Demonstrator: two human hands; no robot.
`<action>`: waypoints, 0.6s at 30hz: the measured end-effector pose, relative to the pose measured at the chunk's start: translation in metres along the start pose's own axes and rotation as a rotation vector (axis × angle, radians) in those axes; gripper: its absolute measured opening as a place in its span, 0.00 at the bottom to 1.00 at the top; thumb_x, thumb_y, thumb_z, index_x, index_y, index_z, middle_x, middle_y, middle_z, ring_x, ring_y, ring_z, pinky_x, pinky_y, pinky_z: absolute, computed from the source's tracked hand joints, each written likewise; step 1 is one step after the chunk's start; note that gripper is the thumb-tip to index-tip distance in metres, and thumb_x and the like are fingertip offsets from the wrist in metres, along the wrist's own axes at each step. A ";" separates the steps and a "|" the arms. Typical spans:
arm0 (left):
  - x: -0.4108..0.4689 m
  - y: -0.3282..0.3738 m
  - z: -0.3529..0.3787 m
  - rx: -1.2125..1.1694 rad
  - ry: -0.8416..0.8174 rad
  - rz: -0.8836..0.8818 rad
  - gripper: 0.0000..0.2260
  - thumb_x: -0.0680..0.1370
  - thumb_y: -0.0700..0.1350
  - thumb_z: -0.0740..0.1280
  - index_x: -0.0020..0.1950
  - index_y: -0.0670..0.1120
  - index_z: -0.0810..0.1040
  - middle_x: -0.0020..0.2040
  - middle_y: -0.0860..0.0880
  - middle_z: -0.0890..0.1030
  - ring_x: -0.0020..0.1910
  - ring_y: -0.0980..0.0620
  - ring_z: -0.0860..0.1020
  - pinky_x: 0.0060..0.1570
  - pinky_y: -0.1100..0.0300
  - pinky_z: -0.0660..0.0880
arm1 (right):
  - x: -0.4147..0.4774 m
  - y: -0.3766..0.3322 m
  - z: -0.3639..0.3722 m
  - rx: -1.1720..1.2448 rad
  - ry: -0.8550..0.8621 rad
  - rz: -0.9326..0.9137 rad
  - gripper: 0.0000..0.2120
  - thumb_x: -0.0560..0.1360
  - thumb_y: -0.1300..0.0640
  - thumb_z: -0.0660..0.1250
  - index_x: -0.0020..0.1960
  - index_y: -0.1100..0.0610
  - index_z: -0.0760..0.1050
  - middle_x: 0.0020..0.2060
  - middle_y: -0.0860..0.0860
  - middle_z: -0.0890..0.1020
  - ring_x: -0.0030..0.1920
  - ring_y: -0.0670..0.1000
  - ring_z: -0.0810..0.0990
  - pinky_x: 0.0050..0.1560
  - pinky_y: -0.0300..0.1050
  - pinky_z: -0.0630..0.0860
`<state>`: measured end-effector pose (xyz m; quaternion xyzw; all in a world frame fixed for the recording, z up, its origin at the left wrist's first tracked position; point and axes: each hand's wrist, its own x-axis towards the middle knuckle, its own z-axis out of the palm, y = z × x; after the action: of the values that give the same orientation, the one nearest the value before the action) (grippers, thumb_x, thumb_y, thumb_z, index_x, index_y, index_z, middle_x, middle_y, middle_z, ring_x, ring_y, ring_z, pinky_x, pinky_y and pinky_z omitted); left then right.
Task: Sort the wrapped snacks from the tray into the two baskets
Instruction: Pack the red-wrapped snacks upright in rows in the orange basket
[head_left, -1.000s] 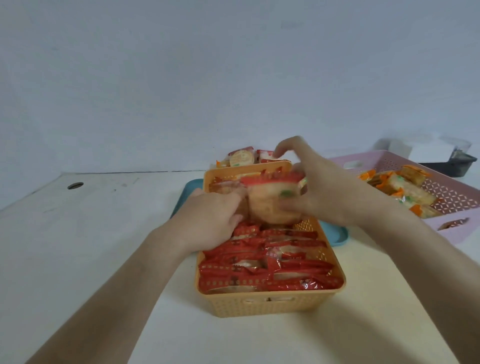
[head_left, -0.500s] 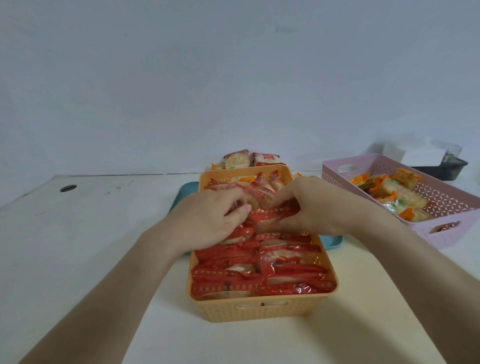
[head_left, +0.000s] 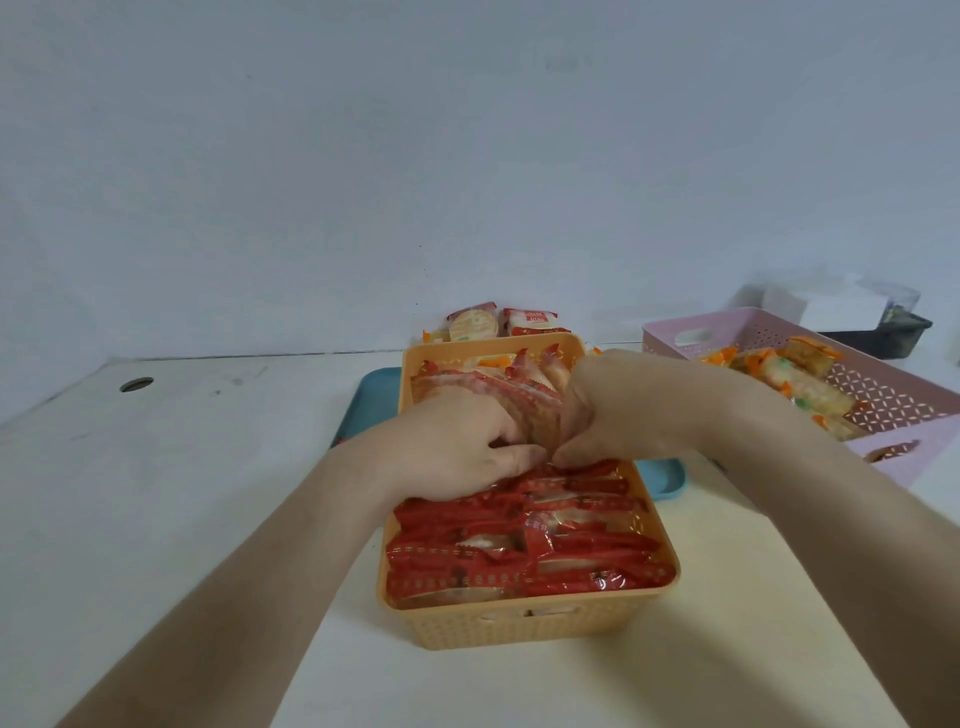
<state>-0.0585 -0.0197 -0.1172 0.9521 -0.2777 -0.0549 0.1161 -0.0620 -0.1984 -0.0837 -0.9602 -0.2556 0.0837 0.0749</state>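
2 baskets, 1 tray, 2 hands. Orange basket (head_left: 524, 623): plastic, rectangular, woven-look perforated walls. It sits on the table (head_left: 182, 467), its far part over the teal tray (head_left: 371, 400), which is smooth w/ rounded corners and mostly hidden. Basket is packed w/ red-wrapped snacks (head_left: 524, 551) in shiny crinkled film, lying in overlapping rows; too many to count. At its far end is a bunch of upright packets (head_left: 498, 392), clear film w/ red serrated edges. L hand (head_left: 457, 447) & R hand (head_left: 623, 405) meet at that bunch, thumb tips just beside each other. Fingers of both are curled onto it, gripping from either side. Pink basket (head_left: 883, 395), lattice-holed, stands to the right, apart from the orange one. It holds orange/green-wrapped snacks (head_left: 789, 374); count unclear. Behind the orange basket, 2 more packets (head_left: 472, 325) show plainly.
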 end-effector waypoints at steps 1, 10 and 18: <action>-0.001 0.001 -0.002 -0.013 0.006 0.004 0.18 0.80 0.57 0.60 0.39 0.47 0.81 0.36 0.49 0.81 0.37 0.51 0.78 0.43 0.49 0.76 | 0.001 -0.001 0.001 -0.009 0.011 0.004 0.14 0.74 0.46 0.68 0.41 0.56 0.84 0.36 0.49 0.85 0.39 0.49 0.82 0.42 0.43 0.79; -0.010 -0.026 -0.020 0.229 0.437 -0.215 0.22 0.74 0.50 0.70 0.67 0.57 0.72 0.57 0.51 0.77 0.59 0.51 0.71 0.56 0.53 0.70 | 0.011 -0.005 -0.004 0.202 0.464 0.051 0.11 0.71 0.44 0.70 0.46 0.50 0.83 0.38 0.44 0.82 0.41 0.45 0.79 0.47 0.46 0.78; -0.007 -0.032 -0.010 0.396 0.529 -0.096 0.13 0.71 0.54 0.71 0.55 0.55 0.79 0.48 0.56 0.78 0.53 0.51 0.71 0.50 0.54 0.66 | 0.043 -0.023 0.022 -0.393 0.521 0.084 0.07 0.74 0.54 0.67 0.41 0.53 0.70 0.39 0.51 0.78 0.35 0.55 0.71 0.32 0.44 0.67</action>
<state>-0.0463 0.0127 -0.1151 0.9494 -0.1980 0.2436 -0.0061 -0.0403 -0.1551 -0.1063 -0.9552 -0.1992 -0.2125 -0.0526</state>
